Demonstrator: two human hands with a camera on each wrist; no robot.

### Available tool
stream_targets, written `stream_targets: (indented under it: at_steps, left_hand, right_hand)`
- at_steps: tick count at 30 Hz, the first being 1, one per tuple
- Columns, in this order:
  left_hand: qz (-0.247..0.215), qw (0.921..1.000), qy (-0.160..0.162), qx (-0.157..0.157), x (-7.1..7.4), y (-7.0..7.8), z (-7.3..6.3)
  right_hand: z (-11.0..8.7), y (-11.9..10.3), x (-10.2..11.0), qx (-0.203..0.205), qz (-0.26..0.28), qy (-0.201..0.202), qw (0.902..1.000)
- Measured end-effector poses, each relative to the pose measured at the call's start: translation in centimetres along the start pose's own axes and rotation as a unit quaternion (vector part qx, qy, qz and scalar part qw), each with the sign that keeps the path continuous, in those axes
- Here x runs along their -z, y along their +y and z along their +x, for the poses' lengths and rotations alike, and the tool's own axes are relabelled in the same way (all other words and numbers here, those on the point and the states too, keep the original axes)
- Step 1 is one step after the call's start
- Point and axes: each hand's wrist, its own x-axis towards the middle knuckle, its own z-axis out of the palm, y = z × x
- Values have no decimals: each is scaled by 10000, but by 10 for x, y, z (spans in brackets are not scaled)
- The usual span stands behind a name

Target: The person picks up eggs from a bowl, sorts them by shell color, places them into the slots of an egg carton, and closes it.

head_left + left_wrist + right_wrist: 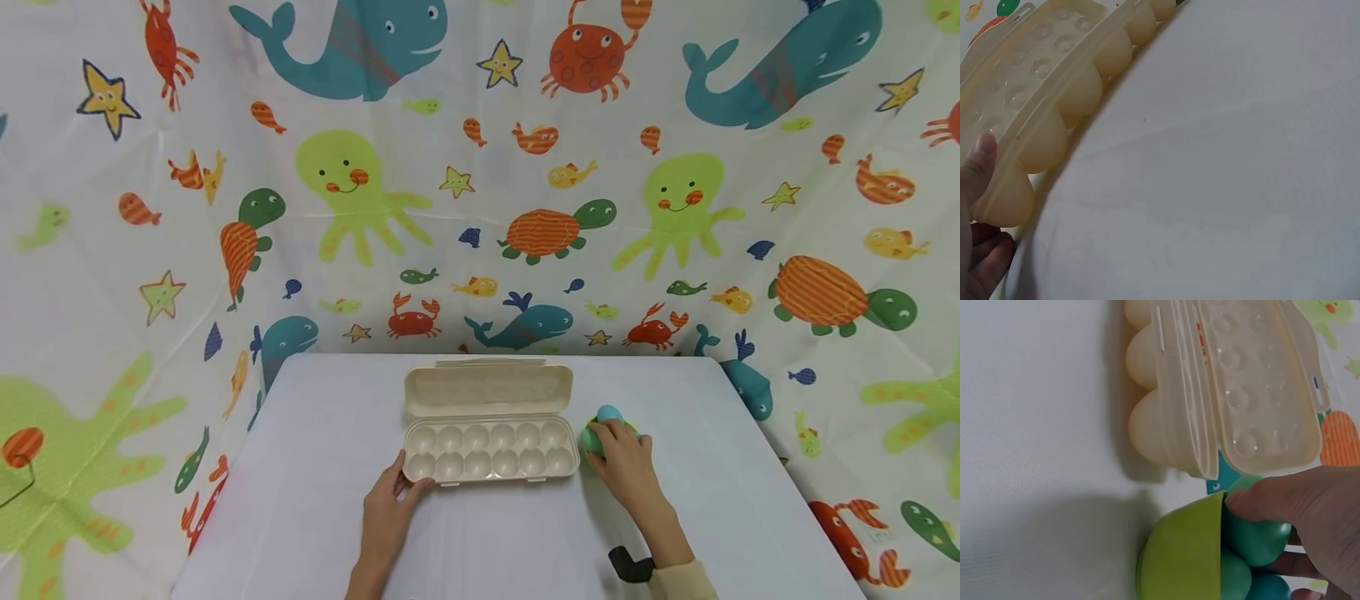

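An open cream plastic egg carton (491, 451) lies on the white table, its lid (487, 391) tipped back and its two rows of cups bare. My left hand (386, 508) holds the carton's near left corner, thumb (984, 156) on the rim and fingers curled below. Just right of the carton, my right hand (628, 468) reaches into a lime-green bowl (1182, 550). Thumb and fingers there pinch a green toy egg (1259, 536) at the bowl's rim. Another green egg (1234, 576) and a blue one (610, 412) sit in the bowl, partly hidden by the hand.
A black angular object (630, 567) shows beside the right wrist, near the cream sleeve (682, 582). The white tablecloth (322, 433) covers the table. Behind and at both sides hangs a curtain (420, 50) printed with sea animals.
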Motion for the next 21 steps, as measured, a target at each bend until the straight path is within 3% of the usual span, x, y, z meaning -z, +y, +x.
stream_targets:
  at_steps: [6, 11, 21]
  left_hand:
    - [418, 9990, 140, -82, -6, -1, 1]
    - [432, 9985, 250, -242, -8, -5, -1]
    - [500, 9986, 93, -160, -6, -4, -1]
  right_hand:
    - [1, -1, 1, -79, 75, -68, 9999]
    - [-1, -2, 1, -130, 144, -129, 9997]
    - [3, -2, -1, -107, 220, -145, 9996]
